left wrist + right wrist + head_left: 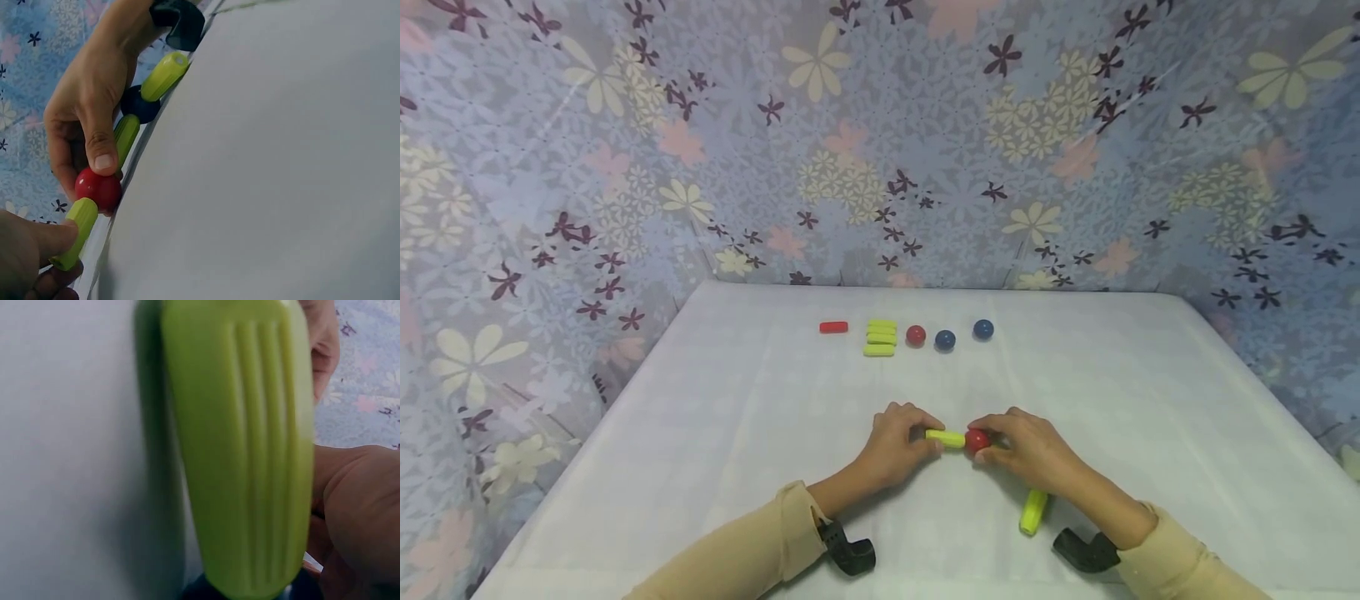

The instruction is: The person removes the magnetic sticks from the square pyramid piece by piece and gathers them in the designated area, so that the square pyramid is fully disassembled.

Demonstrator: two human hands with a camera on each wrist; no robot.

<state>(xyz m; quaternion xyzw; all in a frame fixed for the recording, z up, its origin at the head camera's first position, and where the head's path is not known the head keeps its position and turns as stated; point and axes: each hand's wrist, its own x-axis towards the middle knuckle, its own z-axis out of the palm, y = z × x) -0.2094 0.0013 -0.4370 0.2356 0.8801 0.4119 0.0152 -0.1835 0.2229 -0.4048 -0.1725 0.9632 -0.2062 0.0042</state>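
Note:
Near the table's front, my left hand [917, 437] pinches one end of a yellow-green rod [945, 437]. The rod's other end meets a red ball [976, 440], which my right hand [992, 446] pinches between thumb and fingers. In the left wrist view the right hand [87, 156] holds the red ball [99, 187] against the rod [75, 231], which the left hand [37, 250] grips. Behind the ball run a second green rod [125, 137], a blue ball [139, 103] and a third green rod [164, 75]. That last rod [1032, 511] lies under my right wrist and fills the right wrist view [244, 450].
At the back of the white table [700, 433] lie a red rod [833, 327], a stack of yellow-green rods [880, 337], a red ball [915, 335] and two blue balls [945, 340] [983, 329]. Flowered fabric walls [880, 150] close in three sides.

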